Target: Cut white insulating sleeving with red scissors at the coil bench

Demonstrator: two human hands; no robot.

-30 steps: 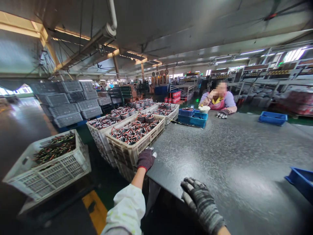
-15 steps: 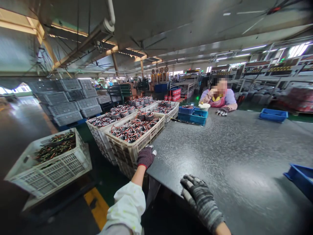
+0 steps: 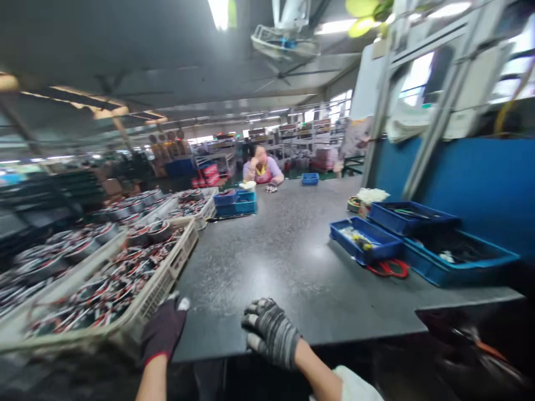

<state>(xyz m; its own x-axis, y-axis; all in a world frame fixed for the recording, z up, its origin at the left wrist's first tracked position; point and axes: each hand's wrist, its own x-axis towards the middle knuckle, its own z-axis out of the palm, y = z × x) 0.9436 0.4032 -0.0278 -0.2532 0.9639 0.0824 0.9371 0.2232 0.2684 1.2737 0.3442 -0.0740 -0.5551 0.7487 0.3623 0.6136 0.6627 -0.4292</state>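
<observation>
My left hand (image 3: 164,327), in a dark purple glove with pale fingertips, lies at the table's near left corner, against the side of a cream plastic crate (image 3: 175,259). Its thumb stands apart from the fingers, and nothing shows in it; blur hides whether the fingers touch the crate. My right hand (image 3: 271,331), in a grey striped glove with pale fingertips, rests palm down on the dark table (image 3: 288,278), fingers apart and slightly bent. Ring-shaped metal parts with red, white and black wires (image 3: 121,284) fill the crate.
Another crate of ringed parts (image 3: 75,250) stands farther left. Blue bins (image 3: 236,207) sit at the table's far left, with a person (image 3: 263,167) leaning behind. On the right are a blue tray (image 3: 363,242), a larger bin (image 3: 460,259), red wire loops (image 3: 388,268) and a blue partition (image 3: 472,167).
My view has swung right, bringing the right-hand bins and partition into sight. Both hands stay at the table's near edge, the left by the crate and the right flat on the tabletop.
</observation>
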